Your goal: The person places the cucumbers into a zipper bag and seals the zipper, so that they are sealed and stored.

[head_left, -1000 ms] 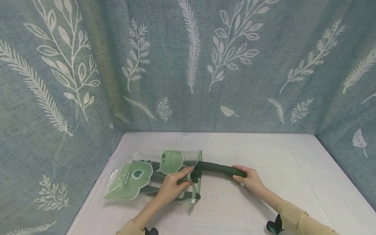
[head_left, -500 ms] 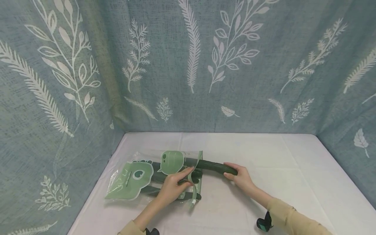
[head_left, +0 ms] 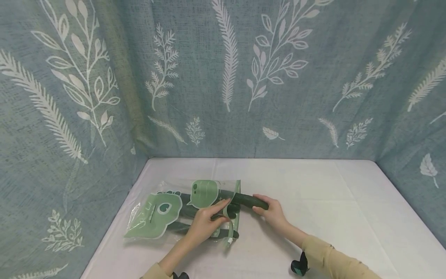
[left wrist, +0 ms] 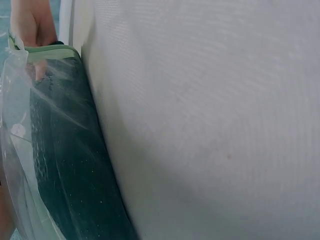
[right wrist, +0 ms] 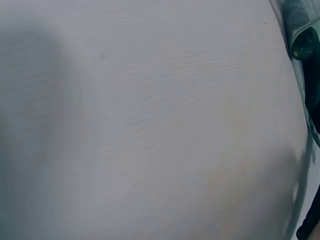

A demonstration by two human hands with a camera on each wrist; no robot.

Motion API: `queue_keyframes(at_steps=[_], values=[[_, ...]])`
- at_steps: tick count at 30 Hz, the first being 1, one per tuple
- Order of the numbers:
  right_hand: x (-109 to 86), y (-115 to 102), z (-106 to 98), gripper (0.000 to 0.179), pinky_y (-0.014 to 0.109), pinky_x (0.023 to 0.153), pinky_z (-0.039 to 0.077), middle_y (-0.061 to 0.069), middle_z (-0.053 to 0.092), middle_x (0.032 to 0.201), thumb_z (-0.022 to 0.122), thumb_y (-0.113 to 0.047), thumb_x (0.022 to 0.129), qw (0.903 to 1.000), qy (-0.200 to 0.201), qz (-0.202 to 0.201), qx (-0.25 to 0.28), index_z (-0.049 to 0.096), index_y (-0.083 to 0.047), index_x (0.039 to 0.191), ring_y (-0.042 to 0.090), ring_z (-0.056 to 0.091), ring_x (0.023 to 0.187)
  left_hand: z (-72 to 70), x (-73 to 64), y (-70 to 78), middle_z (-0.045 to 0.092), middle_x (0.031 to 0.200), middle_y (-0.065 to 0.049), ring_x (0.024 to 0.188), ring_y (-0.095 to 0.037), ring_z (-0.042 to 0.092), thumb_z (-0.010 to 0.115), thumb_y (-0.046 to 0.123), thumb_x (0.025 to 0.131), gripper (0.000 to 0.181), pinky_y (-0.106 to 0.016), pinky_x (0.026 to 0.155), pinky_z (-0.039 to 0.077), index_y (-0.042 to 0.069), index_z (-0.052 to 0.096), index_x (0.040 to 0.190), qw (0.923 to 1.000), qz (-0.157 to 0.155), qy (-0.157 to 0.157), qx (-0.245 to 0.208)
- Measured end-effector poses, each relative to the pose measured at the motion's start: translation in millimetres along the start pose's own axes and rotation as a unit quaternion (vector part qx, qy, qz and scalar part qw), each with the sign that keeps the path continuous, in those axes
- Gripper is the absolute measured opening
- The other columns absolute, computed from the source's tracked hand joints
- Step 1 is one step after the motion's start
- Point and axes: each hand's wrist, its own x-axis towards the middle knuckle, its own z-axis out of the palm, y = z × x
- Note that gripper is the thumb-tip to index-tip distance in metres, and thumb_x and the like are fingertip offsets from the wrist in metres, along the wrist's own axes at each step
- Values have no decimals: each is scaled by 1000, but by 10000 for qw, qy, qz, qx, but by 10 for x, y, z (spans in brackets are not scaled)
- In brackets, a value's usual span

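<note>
A clear zip bag [head_left: 150,223] printed with green cartoon shapes lies on the left half of the table, its mouth facing right. Several dark green cucumbers lie inside, one tip [head_left: 235,235] at the lower mouth. My left hand [head_left: 202,223] pinches the green-edged mouth between thumb and fingers. My right hand [head_left: 273,212] grips the outer end of a cucumber [head_left: 245,200], whose other part is inside the bag. Close up, the left wrist view has a cucumber [left wrist: 75,150] behind clear plastic. The right wrist view catches a cucumber end [right wrist: 303,45] at the bag mouth.
A white cloth covers the table [head_left: 313,193]. Blue-green curtains [head_left: 202,77] with white leaf prints stand behind it and at both sides. A zip slider [head_left: 229,240] hangs at the bag's near corner.
My right hand has moved left, sliding the cucumber further into the bag, so a shorter length sticks out. The left hand and bag have stayed nearly still.
</note>
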Motion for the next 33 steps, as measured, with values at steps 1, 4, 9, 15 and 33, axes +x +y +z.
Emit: queue_keyframes(at_steps=[1,4,9,15,33], values=[[7,-9,20,40,49,100,48,18,65,122,73,-5,80,10000,11,-18,30,65,-3,118,36,58,117,-1,-1,4,61,127,-15,115,-30,61,76,16,75,56,-38,93,55,10,60,128,10000,-23,-10,-14],[35,-35,82,40,48,98,49,19,65,120,74,-5,78,9998,67,-157,50,65,-3,117,36,59,114,1,-5,5,61,127,-15,116,-29,60,76,16,75,55,-37,94,55,12,60,128,9999,-106,-35,-25],[54,-76,190,40,49,98,49,19,66,119,74,-5,78,9989,23,-473,-11,65,-1,117,37,60,113,5,-12,13,60,128,-14,117,-28,60,76,17,75,55,-36,95,54,12,60,128,9998,-180,-66,-83],[56,-103,283,42,53,99,48,18,65,121,72,-7,80,9973,-33,-715,-155,62,0,120,36,59,115,8,-8,9,61,126,-17,115,-30,61,76,18,74,56,-37,94,55,11,60,127,10000,-42,3,-61],[237,-319,658,37,51,104,46,20,66,117,67,5,78,9923,-36,-1219,-192,63,2,115,37,59,116,-19,-17,5,60,127,-16,117,-27,60,75,15,76,54,-33,96,54,10,59,128,9999,12,13,-165]])
